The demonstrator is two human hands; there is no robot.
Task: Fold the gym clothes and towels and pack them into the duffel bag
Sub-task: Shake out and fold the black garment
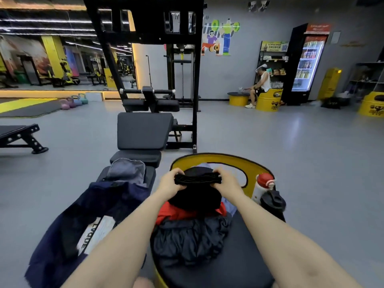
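Both hands hold a black garment (197, 190) over the yellow drum seat (224, 161): the left hand (169, 183) and right hand (227, 181) each have their fingers curled tight on an end of its thick, ribbed top edge. Below it on the seat's black padded top lie a red cloth (172, 213) and a crumpled, glossy dark garment (187, 238). Left of the seat, the open navy duffel bag (68, 231) slumps on the table (143, 129). Right of the seat, two bottles (268, 192) stand at its rim; bare grey floor (311, 154) spreads beyond.
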